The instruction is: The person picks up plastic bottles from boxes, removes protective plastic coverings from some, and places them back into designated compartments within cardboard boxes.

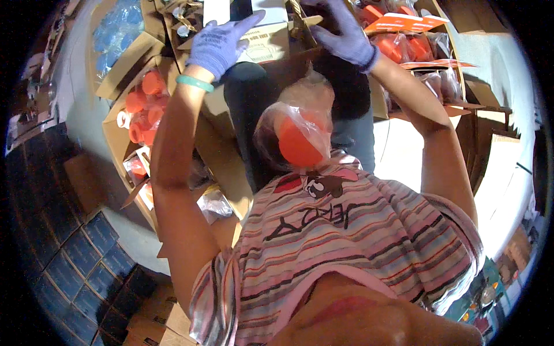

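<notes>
My left hand [218,47], in a light purple knit glove, rests at the near left edge of a pale printed carton [266,43], index finger stretched out and nothing visible in it. To the right, my right hand [348,43] wears the same kind of glove. Its thumb and fingers are apart beside the carton's right side, with some fingertips near the upper edge of the picture. On my lap lies an orange rounded piece [301,141] wrapped in a clear plastic bag [309,95]; neither hand touches it.
An open cardboard box [135,63] of blue bagged pieces stands at far left. Below it, another box holds orange pieces [151,101]. At right, cardboard compartments hold bagged orange parts [398,47], with orange printed card [407,23] among them. Dark cartons [86,254] are stacked at lower left.
</notes>
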A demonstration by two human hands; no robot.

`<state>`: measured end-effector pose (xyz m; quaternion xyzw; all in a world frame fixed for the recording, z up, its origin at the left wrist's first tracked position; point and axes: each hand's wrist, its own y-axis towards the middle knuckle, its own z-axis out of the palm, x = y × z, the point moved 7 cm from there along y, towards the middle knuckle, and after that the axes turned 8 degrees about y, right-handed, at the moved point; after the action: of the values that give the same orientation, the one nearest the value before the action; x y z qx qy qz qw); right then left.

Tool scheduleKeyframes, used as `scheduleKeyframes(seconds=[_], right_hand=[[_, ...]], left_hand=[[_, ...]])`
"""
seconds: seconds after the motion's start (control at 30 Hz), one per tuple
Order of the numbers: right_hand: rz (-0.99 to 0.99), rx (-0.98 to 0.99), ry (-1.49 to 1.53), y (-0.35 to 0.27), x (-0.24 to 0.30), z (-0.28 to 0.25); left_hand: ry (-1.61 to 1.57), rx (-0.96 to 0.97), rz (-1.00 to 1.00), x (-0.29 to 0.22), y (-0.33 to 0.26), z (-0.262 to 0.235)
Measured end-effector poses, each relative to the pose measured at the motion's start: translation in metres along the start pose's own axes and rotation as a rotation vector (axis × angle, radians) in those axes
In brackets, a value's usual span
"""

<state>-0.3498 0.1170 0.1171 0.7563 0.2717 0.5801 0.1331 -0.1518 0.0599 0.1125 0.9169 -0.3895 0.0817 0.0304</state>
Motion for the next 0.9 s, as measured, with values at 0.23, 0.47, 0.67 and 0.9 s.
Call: scheduleKeyframes(seconds=[0.23, 0.47, 0.67, 0.9], right_hand=[[-0.170, 0.719, -0.427, -0.120, -0.002, 0.061], [0.226, 0.687, 0.322, -0.055, 0.038, 0.040], [0.048, 0.385, 0.237, 0.034, 0.113, -0.009], [0.142, -0.181, 0.135, 0.112, 0.061, -0.048]], left_hand=[[-0.030, 0.164, 0.087, 0.001, 0.019, 0.000], [-0.010, 0.113, -0.162, -0.013, -0.009, 0.002], [-0.202, 0.011, -0.183, -0.031, -0.009, 0.010], [-0.491, -0.016, -0.222, -0.064, -0.046, -0.028]])
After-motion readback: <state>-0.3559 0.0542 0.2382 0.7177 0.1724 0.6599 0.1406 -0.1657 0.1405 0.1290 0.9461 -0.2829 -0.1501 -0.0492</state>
